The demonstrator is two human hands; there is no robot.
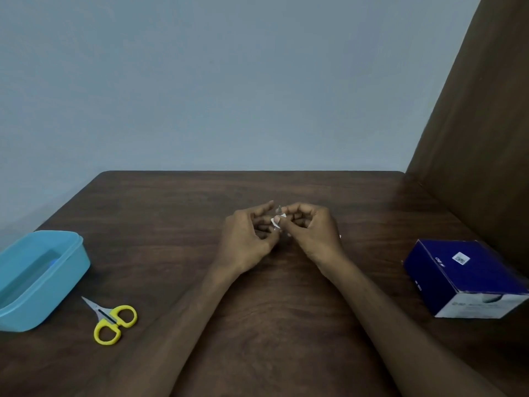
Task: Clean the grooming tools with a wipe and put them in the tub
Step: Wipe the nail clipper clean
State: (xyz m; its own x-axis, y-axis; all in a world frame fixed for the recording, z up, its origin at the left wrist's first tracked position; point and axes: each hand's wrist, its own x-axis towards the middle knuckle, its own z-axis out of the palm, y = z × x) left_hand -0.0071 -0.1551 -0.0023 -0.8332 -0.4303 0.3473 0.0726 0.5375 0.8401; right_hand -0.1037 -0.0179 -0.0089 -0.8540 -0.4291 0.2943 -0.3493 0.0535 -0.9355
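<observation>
Dark wooden table [257, 325] — left hand [246, 242] and right hand [315, 233] both pinching a white wipe [278, 220], small tool mostly hidden.

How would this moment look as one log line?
hands: both on wipe, small tool | scissors: on table, beside tub | box: right

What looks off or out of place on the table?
Nothing stands out. Yellow-handled scissors lie closed beside the blue tub, the blue box sits intact at right, and both hands work a small white wipe mid-table.

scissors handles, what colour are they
Yellow, on the scissors lying beside the blue tub; the head view shows it.
</observation>
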